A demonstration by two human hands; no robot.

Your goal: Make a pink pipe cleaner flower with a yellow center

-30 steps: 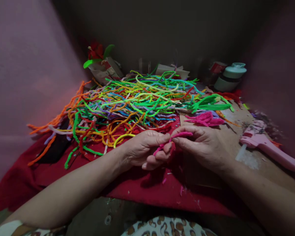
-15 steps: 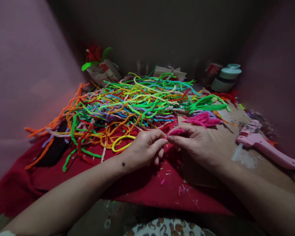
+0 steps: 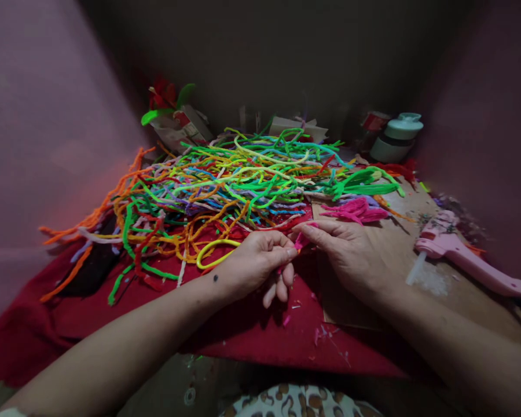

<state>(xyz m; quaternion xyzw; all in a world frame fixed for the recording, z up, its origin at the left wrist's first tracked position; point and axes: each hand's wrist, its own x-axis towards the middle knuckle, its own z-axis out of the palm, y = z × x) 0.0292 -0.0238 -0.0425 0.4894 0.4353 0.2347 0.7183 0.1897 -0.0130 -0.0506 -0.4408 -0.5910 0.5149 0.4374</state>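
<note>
Between my two hands is a short pink pipe cleaner (image 3: 301, 238), partly hidden by the fingers. My left hand (image 3: 267, 260) pinches its lower end between thumb and forefinger, the other fingers loosely curled below. From the other side my right hand (image 3: 341, 246) is closed on the upper end. Just beyond the right hand, a bundle of bent pink pipe cleaners (image 3: 356, 209) lies on a brown cardboard sheet (image 3: 386, 249). A yellow ring (image 3: 204, 253) rests beside my left hand.
A large tangle of coloured pipe cleaners (image 3: 243, 179) covers the back of the red cloth (image 3: 243, 330). To the right lie a pink glue gun (image 3: 464, 252) and a green bent bundle (image 3: 367, 184). A jar with a turquoise lid (image 3: 397, 138) stands behind; pink scraps (image 3: 286, 320) lie in front.
My right hand has shifted its grip, its thumb now higher on the pink pipe cleaner. The left hand's lower fingers have dropped and opened slightly. The pink piece shows at a different angle.
</note>
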